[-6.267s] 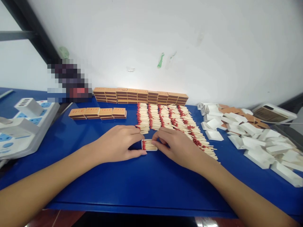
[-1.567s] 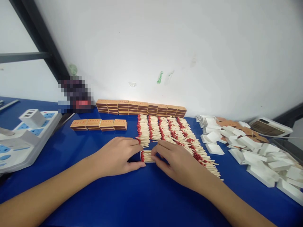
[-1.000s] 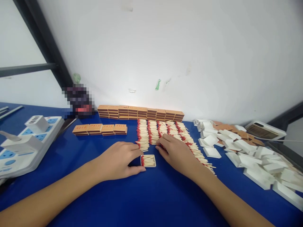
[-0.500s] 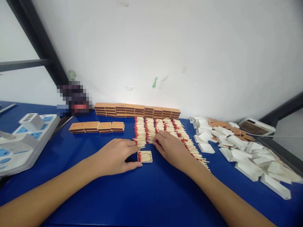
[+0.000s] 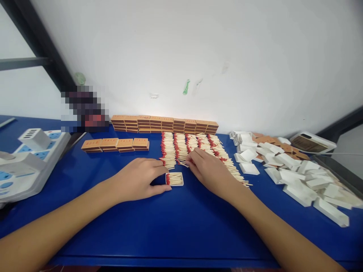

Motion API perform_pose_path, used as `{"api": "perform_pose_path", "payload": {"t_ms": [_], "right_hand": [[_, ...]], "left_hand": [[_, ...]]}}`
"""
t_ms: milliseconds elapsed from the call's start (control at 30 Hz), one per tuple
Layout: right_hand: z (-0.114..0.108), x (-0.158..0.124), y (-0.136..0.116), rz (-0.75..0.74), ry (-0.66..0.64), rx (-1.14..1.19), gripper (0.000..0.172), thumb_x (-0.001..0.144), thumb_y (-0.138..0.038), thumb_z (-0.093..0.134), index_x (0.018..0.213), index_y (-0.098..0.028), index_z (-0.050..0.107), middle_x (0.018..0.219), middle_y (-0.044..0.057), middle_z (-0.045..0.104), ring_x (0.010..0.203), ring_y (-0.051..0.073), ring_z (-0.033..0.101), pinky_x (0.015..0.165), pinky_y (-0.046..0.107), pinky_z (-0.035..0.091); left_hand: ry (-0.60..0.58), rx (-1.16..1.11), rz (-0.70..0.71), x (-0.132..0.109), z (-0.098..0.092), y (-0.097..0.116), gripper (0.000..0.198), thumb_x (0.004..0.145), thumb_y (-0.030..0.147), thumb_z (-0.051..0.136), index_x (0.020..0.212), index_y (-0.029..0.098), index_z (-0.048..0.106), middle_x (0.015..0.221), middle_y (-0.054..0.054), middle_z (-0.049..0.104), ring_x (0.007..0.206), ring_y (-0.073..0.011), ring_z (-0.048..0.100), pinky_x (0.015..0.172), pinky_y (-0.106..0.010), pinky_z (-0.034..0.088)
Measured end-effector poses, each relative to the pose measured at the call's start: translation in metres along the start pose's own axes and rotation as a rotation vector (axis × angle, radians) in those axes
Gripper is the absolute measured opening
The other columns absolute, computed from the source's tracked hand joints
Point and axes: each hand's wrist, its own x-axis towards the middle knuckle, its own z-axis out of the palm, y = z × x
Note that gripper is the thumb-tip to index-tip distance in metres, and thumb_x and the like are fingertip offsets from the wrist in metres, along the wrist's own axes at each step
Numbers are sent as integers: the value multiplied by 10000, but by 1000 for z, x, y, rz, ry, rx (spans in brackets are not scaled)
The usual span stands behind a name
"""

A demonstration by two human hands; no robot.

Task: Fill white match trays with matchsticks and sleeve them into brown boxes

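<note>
A small white matchbox tray (image 5: 174, 179) filled with red-tipped matches lies on the blue table (image 5: 170, 226). My left hand (image 5: 138, 179) grips the tray's left end between thumb and fingers. My right hand (image 5: 208, 170) rests on the spread of loose matches (image 5: 195, 149) behind the tray, its fingers pinched on a few matches at the pile's near edge.
Orange closed matchboxes are stacked along the wall (image 5: 164, 124), and a shorter row (image 5: 116, 144) lies to the left. Empty white trays and orange sleeves (image 5: 289, 168) are heaped at the right. A white power strip (image 5: 25, 158) sits at the left edge.
My right hand left the tray's right end and moved back onto the loose matches. My left hand kept its hold on the tray. The camera view shifted slightly.
</note>
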Motion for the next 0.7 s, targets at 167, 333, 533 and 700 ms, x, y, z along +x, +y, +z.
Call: {"api": "perform_pose_path", "payload": {"t_ms": [167, 333, 533, 700], "right_hand": [[-1, -2, -3, 16, -36, 4, 128, 1068, -273, 582, 994, -185, 637, 1027, 83, 687, 939, 238, 673, 774, 352, 504], [0, -1, -2, -1, -42, -18, 168, 1081, -240, 534, 956, -186, 632, 1020, 99, 698, 922, 237, 666, 753, 346, 486], [-12, -6, -3, 19, 29, 243, 122, 1062, -232, 572, 951, -202, 612, 956, 50, 664, 831, 187, 622, 721, 307, 456], [-15, -12, -14, -58, -86, 460, 82, 1019, -226, 657, 938, -215, 647, 874, 0, 625, 772, 152, 580, 683, 278, 430]], "left_hand": [[-14, 2, 1, 1, 1, -1, 364, 1020, 500, 630, 1125, 173, 751, 923, -36, 712, 849, -220, 692, 730, -344, 475], [2, -5, 23, 2, 3, -2, 357, 1023, 489, 631, 1140, 172, 747, 923, -35, 711, 815, -203, 680, 705, -334, 463], [12, 0, 25, 1, 1, 0, 350, 1016, 478, 649, 1154, 172, 747, 925, -36, 717, 800, -198, 676, 698, -325, 449], [8, 8, 12, 1, 2, 0, 344, 1012, 495, 644, 1115, 185, 750, 911, -33, 710, 829, -212, 686, 697, -328, 449]]}}
